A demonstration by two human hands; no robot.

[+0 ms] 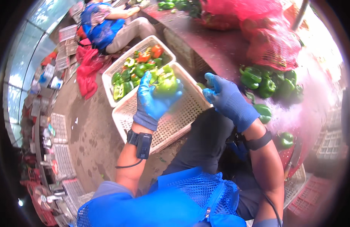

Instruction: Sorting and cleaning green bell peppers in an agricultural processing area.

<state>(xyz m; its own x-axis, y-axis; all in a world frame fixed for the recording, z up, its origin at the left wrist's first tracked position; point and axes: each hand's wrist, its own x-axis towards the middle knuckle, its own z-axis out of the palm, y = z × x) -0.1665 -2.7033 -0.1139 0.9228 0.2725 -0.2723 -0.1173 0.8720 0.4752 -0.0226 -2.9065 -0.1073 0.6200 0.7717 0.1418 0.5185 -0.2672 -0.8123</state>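
A light green bell pepper [166, 84] rests in my left hand [149, 99], whose blue-gloved fingers curl around it; its top looks broken open. Held to the right of it, my right hand [232, 101], in the same kind of glove, has its fingers bent together. What they hold, if anything, I cannot make out; a small green bit shows just beside the fingertips. Below the left hand stands a white perforated crate [178, 121]. Behind that, another white crate [109, 87] holds green and red peppers [139, 68], several of them cut open.
On the reddish table [224, 49] to the right lie several whole green peppers [266, 87] and full red mesh sacks [273, 45]. A co-worker in a blue vest [103, 24] sits at the far left. Red mesh bags [87, 72] and stacked crates [63, 162] line the floor's left side.
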